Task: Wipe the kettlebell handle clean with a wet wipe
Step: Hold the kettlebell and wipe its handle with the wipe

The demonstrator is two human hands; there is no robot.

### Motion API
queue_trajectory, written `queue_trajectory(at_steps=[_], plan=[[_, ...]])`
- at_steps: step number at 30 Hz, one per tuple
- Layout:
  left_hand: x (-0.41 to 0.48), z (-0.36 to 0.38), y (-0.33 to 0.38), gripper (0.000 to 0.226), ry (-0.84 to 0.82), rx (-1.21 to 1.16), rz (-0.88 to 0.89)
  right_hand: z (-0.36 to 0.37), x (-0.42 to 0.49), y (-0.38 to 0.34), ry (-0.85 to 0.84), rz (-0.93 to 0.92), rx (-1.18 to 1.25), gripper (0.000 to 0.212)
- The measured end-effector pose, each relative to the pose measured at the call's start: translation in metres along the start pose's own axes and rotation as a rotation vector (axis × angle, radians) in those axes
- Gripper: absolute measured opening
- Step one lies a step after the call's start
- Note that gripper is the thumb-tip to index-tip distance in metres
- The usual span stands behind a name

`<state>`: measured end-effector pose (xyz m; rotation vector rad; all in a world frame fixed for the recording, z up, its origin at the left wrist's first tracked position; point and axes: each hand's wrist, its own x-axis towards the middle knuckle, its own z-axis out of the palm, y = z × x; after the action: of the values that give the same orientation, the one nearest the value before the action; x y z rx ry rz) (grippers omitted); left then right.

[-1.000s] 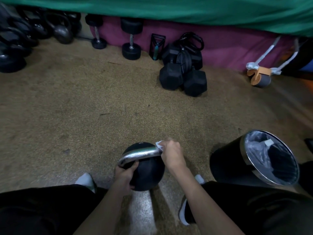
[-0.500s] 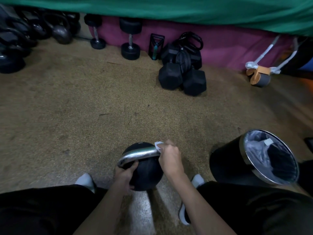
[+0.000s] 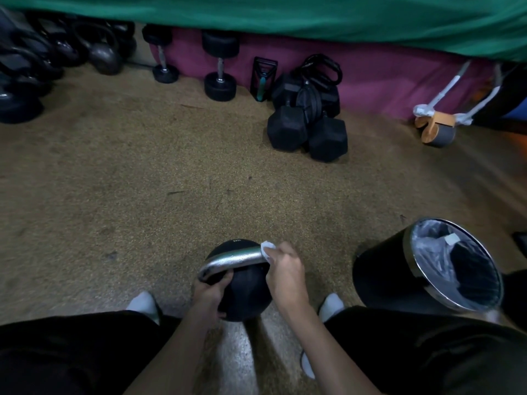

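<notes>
A black kettlebell point(image 3: 245, 295) sits on the brown floor between my knees, its shiny steel handle point(image 3: 233, 259) arching over the top. My right hand point(image 3: 286, 273) grips the right end of the handle through a white wet wipe point(image 3: 268, 248); only a corner of the wipe shows above my fingers. My left hand point(image 3: 209, 295) holds the kettlebell at the left base of the handle, fingers curled round the ball's side.
A black bin point(image 3: 427, 269) with a clear liner stands close on my right. Hex dumbbells point(image 3: 308, 129) lie ahead by the magenta wall pad, round dumbbells point(image 3: 219, 67) and kettlebells point(image 3: 102, 52) at far left, an ab roller point(image 3: 436, 128) far right.
My right hand with the wipe has shifted slightly along the right end of the handle. The left hand and the kettlebell have stayed in place.
</notes>
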<state>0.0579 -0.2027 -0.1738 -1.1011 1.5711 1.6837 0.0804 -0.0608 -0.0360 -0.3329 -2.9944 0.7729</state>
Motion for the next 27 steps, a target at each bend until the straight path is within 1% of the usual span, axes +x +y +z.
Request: queue_trajectory(at_steps=[3,5,8,11,15,18,19,22,24,27], plan=[[-0.003,0.000,0.002,0.082,0.008,-0.004,0.005,0.000,0.002,0.004,0.052,0.018,0.048,0.023],[-0.002,0.000,0.002,0.079,0.009,-0.004,0.010,0.000,0.005,0.004,0.050,0.029,0.044,0.022],[-0.002,0.002,0.001,0.073,-0.036,-0.008,0.009,0.004,0.004,0.000,0.036,0.000,0.065,0.022],[-0.002,0.002,0.001,0.070,-0.036,-0.012,0.006,0.011,-0.005,0.001,0.040,-0.040,0.065,0.027],[0.001,0.002,0.000,0.074,-0.023,-0.025,0.010,0.007,-0.005,0.008,0.062,0.025,0.129,0.027],[0.001,0.002,0.001,0.076,-0.022,-0.023,0.011,0.003,0.000,0.008,-0.007,0.055,0.131,0.033],[0.002,0.002,0.001,0.078,-0.014,-0.017,0.014,0.004,0.000,0.007,-0.012,0.047,0.141,0.034],[0.009,0.000,-0.003,0.086,0.018,-0.015,0.029,0.012,-0.010,0.002,0.065,-0.017,0.105,0.028],[0.012,-0.001,-0.004,0.094,0.016,-0.021,0.023,0.014,-0.017,0.002,0.068,-0.027,0.118,0.027],[0.007,-0.002,-0.001,0.085,0.024,-0.021,0.018,0.011,-0.017,0.008,0.069,0.020,0.172,0.028]])
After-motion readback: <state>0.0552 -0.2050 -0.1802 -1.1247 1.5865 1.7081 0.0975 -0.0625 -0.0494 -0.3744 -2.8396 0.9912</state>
